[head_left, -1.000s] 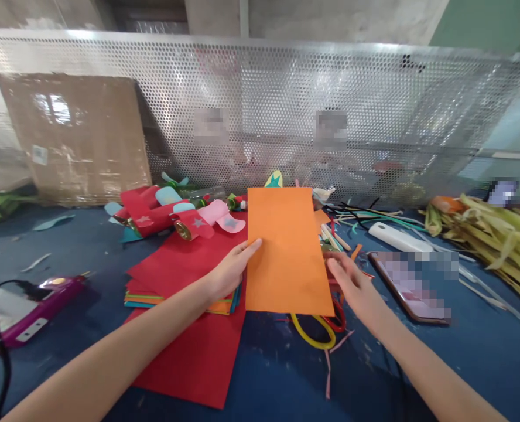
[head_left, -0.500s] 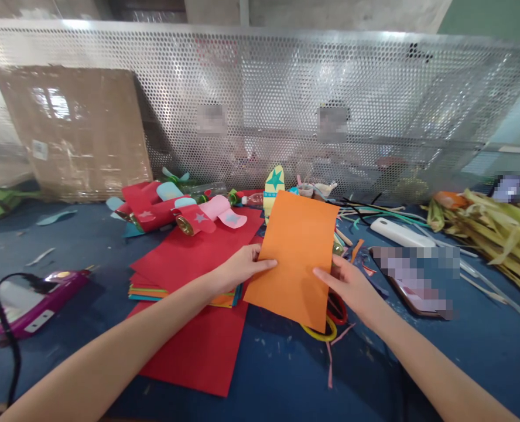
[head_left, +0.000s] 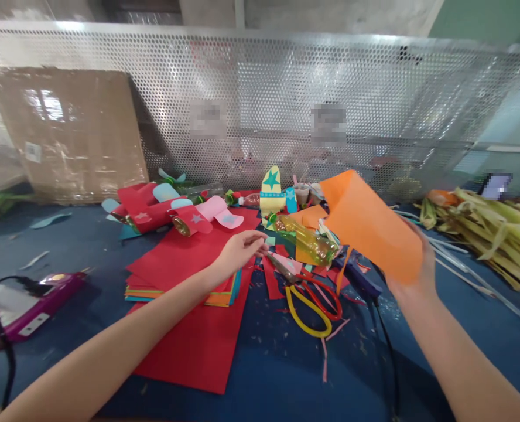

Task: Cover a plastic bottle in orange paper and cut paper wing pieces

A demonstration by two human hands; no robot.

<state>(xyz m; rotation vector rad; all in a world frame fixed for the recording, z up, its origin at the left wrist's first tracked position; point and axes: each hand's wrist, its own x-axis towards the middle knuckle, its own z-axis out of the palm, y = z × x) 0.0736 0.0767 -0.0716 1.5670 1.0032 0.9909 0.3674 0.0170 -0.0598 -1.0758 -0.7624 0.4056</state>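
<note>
My right hand (head_left: pixel 418 272) grips a sheet of orange paper (head_left: pixel 369 228) by its near right end; the sheet is raised, bent and tilted, and covers most of the fingers. My left hand (head_left: pixel 242 251) hovers over the right edge of the red paper (head_left: pixel 190 351), fingers curled together and nothing visible in them. Just right of its fingertips are the blades of scissors (head_left: pixel 310 305) with one yellow and one red handle. Beyond lie a yellow-green plastic bottle (head_left: pixel 306 237) and a yellow paper rocket shape (head_left: pixel 270 199) with green stars.
Red paper-wrapped bottles (head_left: pixel 154 214) lie at back left, before a cardboard sheet (head_left: pixel 67 140). A purple power strip (head_left: pixel 40 308) sits left. A dark blue corded tool (head_left: pixel 359 275) and paper scraps lie right of the scissors. Corn husks (head_left: pixel 475 234) are far right, a perforated metal screen (head_left: pixel 277 82) behind.
My left hand has let go of the orange paper. My right hand has carried the sheet to the right and turned it, uncovering the scissors, the bottle and the scraps.
</note>
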